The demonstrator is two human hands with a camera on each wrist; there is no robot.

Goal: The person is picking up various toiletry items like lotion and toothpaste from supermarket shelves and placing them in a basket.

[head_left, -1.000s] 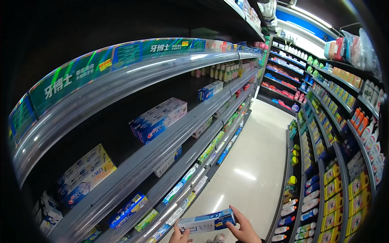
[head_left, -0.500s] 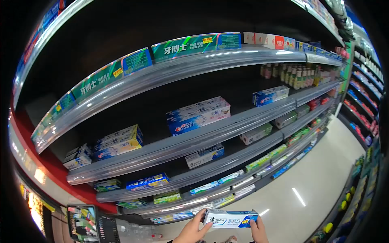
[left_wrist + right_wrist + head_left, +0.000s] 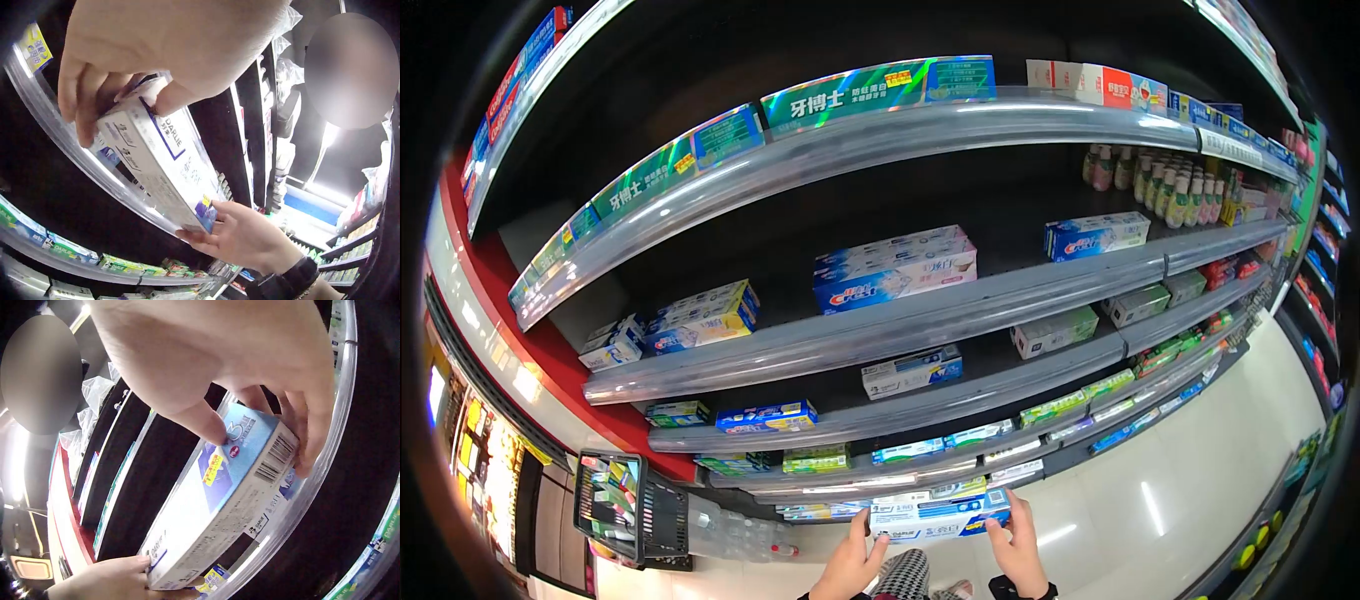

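A white and blue Darlie toothpaste box (image 3: pixel 935 518) is held level between both hands, low in front of the body in the head view. My left hand (image 3: pixel 850 562) grips its left end, thumb on the front face. At the blue end, my right hand (image 3: pixel 1018 556) grips with the thumb on the front and fingers behind. The right wrist view shows a barcode and yellow price sticker (image 3: pixel 214 470) near that end. Past the box, a similar Darlie carton (image 3: pixel 912 372) sits on a shelf.
Long shelves (image 3: pixel 880 320) with clear plastic edges carry Crest cartons (image 3: pixel 897 268), green cartons (image 3: pixel 878 92) and small bottles (image 3: pixel 1175 192). At lower left stands a black basket (image 3: pixel 662 510) of goods beside clear plastic bottles (image 3: pixel 735 530). Pale floor runs along the right.
The head view has swung left from the aisle to face the shelves, bringing the basket into sight. Both hands still hold the toothpaste box, now showing more of its upper side.
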